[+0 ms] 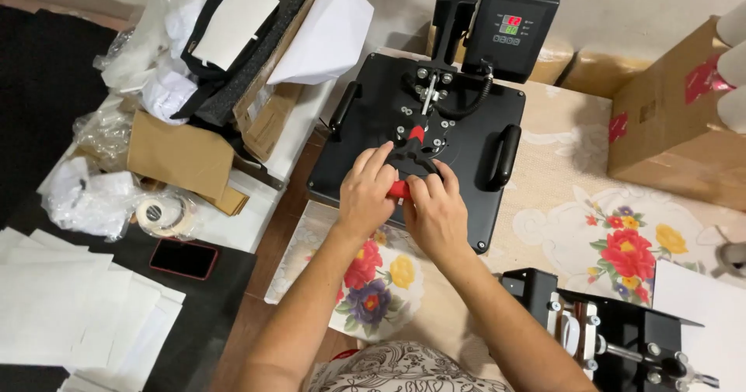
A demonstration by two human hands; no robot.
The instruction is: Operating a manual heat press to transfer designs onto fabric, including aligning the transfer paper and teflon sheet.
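A black heat press (373, 143) stands on a table with a floral cloth (622, 236). Its flat upper plate is down, and a control box with a lit display (513, 23) sits at the back. My left hand (365, 190) and my right hand (437, 209) are both wrapped around the red grip of the press handle (399, 191) at the front of the plate. Black side handles (503, 155) stick out on each side of the plate.
An open cardboard box (256, 89) stuffed with black and white fabric and plastic bags sits to the left. A tape roll (162, 213), a dark phone (183, 258) and stacked white sheets (70, 306) lie lower left. Another cardboard box (676, 120) is at right, a second black machine (622, 337) lower right.
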